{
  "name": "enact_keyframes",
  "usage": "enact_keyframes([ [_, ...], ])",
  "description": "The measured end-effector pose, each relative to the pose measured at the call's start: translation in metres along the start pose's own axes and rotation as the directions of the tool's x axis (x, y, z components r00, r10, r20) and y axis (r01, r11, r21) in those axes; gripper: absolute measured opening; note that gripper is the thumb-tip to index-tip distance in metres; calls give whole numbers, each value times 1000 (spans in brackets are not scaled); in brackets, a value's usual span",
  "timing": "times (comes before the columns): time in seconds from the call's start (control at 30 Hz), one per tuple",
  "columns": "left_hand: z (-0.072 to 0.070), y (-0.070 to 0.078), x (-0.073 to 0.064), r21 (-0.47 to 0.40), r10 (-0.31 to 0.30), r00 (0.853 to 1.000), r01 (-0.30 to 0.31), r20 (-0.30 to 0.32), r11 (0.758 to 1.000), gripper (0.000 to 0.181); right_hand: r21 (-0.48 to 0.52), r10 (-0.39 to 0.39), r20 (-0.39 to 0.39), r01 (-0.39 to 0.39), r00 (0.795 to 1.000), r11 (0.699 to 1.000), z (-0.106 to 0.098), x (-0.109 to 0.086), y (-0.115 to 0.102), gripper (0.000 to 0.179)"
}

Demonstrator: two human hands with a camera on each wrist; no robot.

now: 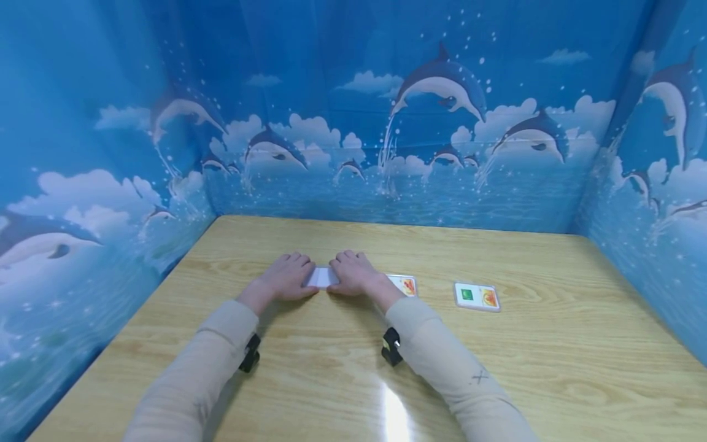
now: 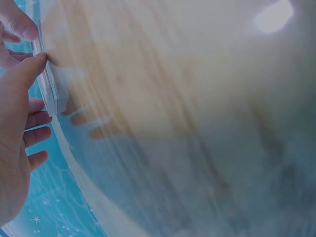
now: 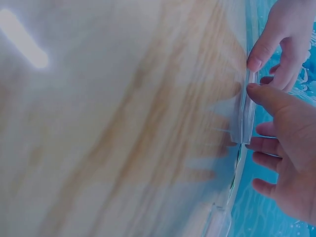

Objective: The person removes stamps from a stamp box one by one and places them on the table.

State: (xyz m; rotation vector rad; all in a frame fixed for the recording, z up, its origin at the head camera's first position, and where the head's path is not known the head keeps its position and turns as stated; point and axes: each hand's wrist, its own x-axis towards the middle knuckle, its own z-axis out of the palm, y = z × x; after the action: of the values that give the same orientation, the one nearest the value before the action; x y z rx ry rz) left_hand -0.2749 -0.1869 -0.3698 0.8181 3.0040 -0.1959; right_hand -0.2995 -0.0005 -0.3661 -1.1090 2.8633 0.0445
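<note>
Between the left hand and the right hand, at the wood-grained surface: a pale clear-edged card, middle exposed, ends partly covered. Impossible to tell whether resting flat or slightly raised; in the wrist views, thick and layered along the near edge.

Both hands closed to a pinch on that pale card, one at each end, with backs upward. Thumbs on the near edge, tips just beside each other but apart; fingers bent around the far side, slightly spread in the wrist views.

Just right of the right hand, partly behind the wrist: a card with an orange-red picture. Farther right, well apart from both hands: a card with a green square, printed also with an orange figure, lying flat.

On the right sleeve, behind the right hand, a dark hand-drawn mark shaped like an X. On the cards, only pictures discernible; any finer print too small to read.
</note>
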Motion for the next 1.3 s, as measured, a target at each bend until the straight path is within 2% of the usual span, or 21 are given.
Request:
enact_keyframes([
  [0.53,-4,4,3,-24,-1,999,0,-33,1000,63,-77,21,-23,-23,1000,997,0,-8,2,68],
  [0.67,-7,6,5,-26,-2,997,0,-75,1000,63,-82,23,-44,-26,999,996,-3,-12,6,71],
  [0.87,-15,10,11,5,1,988,-1,-156,1000,51,-50,43,-65,-46,997,998,-15,-21,15,66],
  [1.03,-23,16,14,26,21,970,-15,-243,1000,34,-19,28,-107,-31,994,999,-23,-31,24,60],
  [1.13,-28,22,15,35,34,956,-25,-293,999,24,3,-7,-150,7,989,1000,-27,-38,31,55],
  [1.3,-33,31,18,66,66,928,-45,-366,997,24,4,-61,-222,63,973,998,-31,-54,40,51],
])
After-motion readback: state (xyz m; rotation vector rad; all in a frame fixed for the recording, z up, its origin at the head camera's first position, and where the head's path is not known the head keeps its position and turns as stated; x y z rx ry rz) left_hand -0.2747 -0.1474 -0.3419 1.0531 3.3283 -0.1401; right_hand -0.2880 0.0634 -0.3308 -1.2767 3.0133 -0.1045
